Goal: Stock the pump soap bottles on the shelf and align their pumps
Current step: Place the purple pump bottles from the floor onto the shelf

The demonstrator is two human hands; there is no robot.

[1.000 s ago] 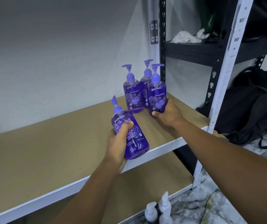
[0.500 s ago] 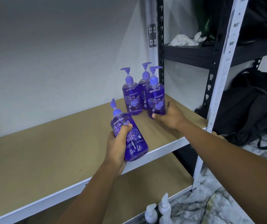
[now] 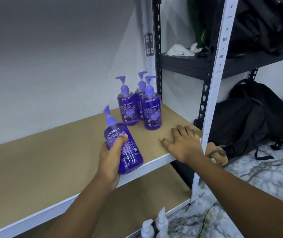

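Three Guardian pump bottles (image 3: 151, 112) stand upright just ahead-right of your left hand (image 3: 110, 157), which grips a fourth bottle (image 3: 130, 152), pump tilted away-left, while your empty right hand (image 3: 183, 143) lies flat on the shelf (image 3: 51, 160).

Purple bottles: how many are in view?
4. Three stand on the shelf by its rear post: left bottle, rear bottle, front bottle. The left hand holds the fourth bottle, tilted. More may hide behind them.

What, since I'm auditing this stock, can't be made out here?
Head view:
Rear bottle: label hidden behind the two front bottles.
Held bottle: label partly covered by the left hand.
White pump bottles: cut off by the bottom edge; count unclear.
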